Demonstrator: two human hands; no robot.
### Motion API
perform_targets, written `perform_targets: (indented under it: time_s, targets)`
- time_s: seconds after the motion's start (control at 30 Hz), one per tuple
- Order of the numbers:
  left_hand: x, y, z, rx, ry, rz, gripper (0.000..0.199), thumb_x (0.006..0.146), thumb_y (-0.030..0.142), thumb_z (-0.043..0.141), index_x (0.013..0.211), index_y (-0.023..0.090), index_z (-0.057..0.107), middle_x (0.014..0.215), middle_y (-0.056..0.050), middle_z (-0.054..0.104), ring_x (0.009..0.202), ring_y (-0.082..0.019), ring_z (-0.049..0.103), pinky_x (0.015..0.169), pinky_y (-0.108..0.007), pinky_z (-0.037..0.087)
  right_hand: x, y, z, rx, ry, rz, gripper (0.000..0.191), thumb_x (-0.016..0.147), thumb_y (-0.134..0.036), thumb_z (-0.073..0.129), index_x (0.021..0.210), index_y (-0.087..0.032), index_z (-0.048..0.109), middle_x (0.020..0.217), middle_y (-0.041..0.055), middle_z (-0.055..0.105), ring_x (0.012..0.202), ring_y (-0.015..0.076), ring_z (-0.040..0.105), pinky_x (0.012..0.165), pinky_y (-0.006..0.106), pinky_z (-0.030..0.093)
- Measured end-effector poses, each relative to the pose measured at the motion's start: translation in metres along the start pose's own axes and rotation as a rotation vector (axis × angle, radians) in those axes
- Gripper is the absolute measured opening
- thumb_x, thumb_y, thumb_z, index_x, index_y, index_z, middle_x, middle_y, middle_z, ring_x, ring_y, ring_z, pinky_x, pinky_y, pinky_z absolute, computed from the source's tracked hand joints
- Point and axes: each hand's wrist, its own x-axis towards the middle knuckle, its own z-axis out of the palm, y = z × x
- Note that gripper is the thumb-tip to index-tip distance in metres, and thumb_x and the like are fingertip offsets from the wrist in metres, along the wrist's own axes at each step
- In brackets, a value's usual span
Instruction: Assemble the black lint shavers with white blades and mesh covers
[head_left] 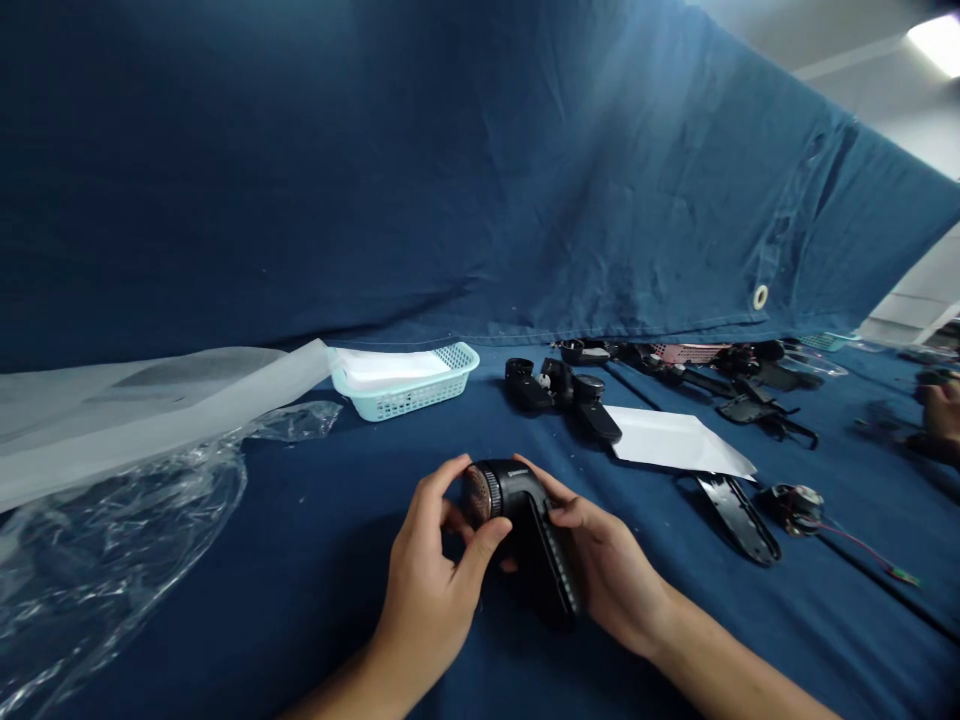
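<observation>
Dark blue cloth [300,570] covers the work table, and a matching blue sheet [375,170] hangs behind it with a metal grommet [760,296] near its lower edge. Nearest the camera, both hands grasp a black lint shaver [525,490], held up just off the cloth. Left hand [431,570]: fingers curled around the round head, thumb across its front. Right hand [611,560]: wrapped around the side of the body, fingers on top. Neither hand is released. The round head [480,492] has a bronze-coloured mesh face. This unit looks put together, with head and body joined. Not everything is at that stage: just right of the hands lie a loose black shell [739,518] and a round motor part [795,508] with a red wire [862,545], not joined to anything. A white paper sheet [675,440] lies just beyond them. Farther back is a row of black shaver bodies [562,395] and more black parts [757,405]. To the left are crumpled clear plastic film [97,560] and a translucent white sheet [127,420]. Behind those, a pale teal plastic basket [409,398] holds white folded material [386,368]. At the far right edge is another person's hand [941,410].
</observation>
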Motion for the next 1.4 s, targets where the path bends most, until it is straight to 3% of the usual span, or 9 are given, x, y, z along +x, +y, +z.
perform_targets:
  time_s: [0.13,0.33,0.5,0.6,0.73,0.87,1.07,1.23,1.4]
  targets:
    - [-0.002,0.000,0.001,-0.023,0.045,0.042,0.046,0.089,0.037,0.065,0.129,0.026,0.046,0.119,-0.007,0.061,0.072,-0.013,0.063,0.073,-0.033,0.057,-0.002,0.000,0.001,0.023,-0.030,0.002,0.055,0.081,-0.025,0.048,0.137,-0.028,0.052,0.122,0.0039,0.065,0.101,0.0242,0.061,0.086,0.041,0.049]
    - [-0.001,-0.001,0.001,-0.059,0.063,0.176,0.042,0.088,0.028,0.066,0.126,0.024,0.048,0.129,-0.010,0.052,0.108,-0.021,0.061,0.080,-0.032,0.058,-0.005,-0.001,0.002,0.031,-0.085,0.072,0.057,0.085,-0.025,0.045,0.141,-0.035,0.045,0.119,0.0035,0.066,0.091,0.0220,0.062,0.076,0.042,0.053]
    - [-0.003,-0.003,0.002,-0.082,0.066,0.142,0.044,0.087,0.028,0.068,0.126,0.026,0.047,0.131,-0.010,0.051,0.093,-0.017,0.064,0.076,-0.032,0.059,-0.003,-0.001,0.000,0.025,-0.068,0.070,0.053,0.088,-0.028,0.045,0.141,-0.036,0.046,0.116,0.0045,0.067,0.088,0.0211,0.063,0.071,0.039,0.053]
    - [-0.005,-0.002,0.001,-0.040,0.073,0.183,0.047,0.088,0.028,0.068,0.129,0.025,0.046,0.132,-0.010,0.052,0.105,-0.021,0.062,0.086,-0.036,0.058,-0.002,-0.002,0.001,0.026,-0.050,0.064,0.052,0.088,-0.026,0.045,0.139,-0.033,0.049,0.113,0.0048,0.068,0.084,0.0207,0.064,0.070,0.039,0.054]
    - [-0.005,0.003,-0.002,0.074,0.084,0.373,0.049,0.092,0.026,0.062,0.137,0.021,0.043,0.133,-0.012,0.052,0.122,-0.024,0.053,0.102,-0.039,0.050,-0.004,-0.003,0.003,0.054,-0.074,0.068,0.050,0.087,-0.025,0.044,0.137,-0.031,0.051,0.106,0.0053,0.070,0.078,0.0209,0.066,0.067,0.038,0.054]
    - [-0.007,0.009,-0.005,0.096,0.064,0.535,0.057,0.093,0.022,0.061,0.144,0.021,0.036,0.138,-0.013,0.048,0.126,-0.024,0.050,0.103,-0.038,0.050,-0.002,0.004,0.002,0.219,-0.185,0.199,0.045,0.087,-0.032,0.041,0.128,-0.023,0.057,0.096,0.0072,0.072,0.072,0.0218,0.067,0.066,0.037,0.053]
    - [-0.014,0.011,-0.007,0.116,0.023,0.553,0.062,0.094,0.019,0.058,0.148,0.028,0.030,0.144,-0.009,0.044,0.127,-0.024,0.049,0.103,-0.040,0.051,0.005,0.018,-0.008,0.304,-0.247,0.434,0.050,0.081,-0.046,0.042,0.111,-0.012,0.063,0.086,0.0123,0.073,0.071,0.0259,0.067,0.065,0.037,0.053]
    - [-0.014,0.006,-0.005,0.079,-0.024,0.491,0.064,0.093,0.011,0.053,0.148,0.032,0.027,0.149,-0.008,0.036,0.127,-0.023,0.049,0.098,-0.038,0.055,0.001,0.008,-0.004,0.216,-0.267,0.329,0.051,0.086,-0.044,0.039,0.126,-0.016,0.058,0.091,0.0114,0.072,0.076,0.0261,0.068,0.061,0.035,0.052]
    - [0.000,-0.002,0.000,0.234,-0.063,0.327,0.060,0.096,0.012,0.047,0.149,0.029,0.025,0.147,-0.011,0.043,0.134,-0.027,0.044,0.106,-0.051,0.045,0.001,-0.012,-0.006,-0.171,-0.043,-0.041,0.054,0.089,-0.030,0.045,0.143,-0.031,0.044,0.107,0.0068,0.069,0.089,0.0241,0.066,0.067,0.035,0.053]
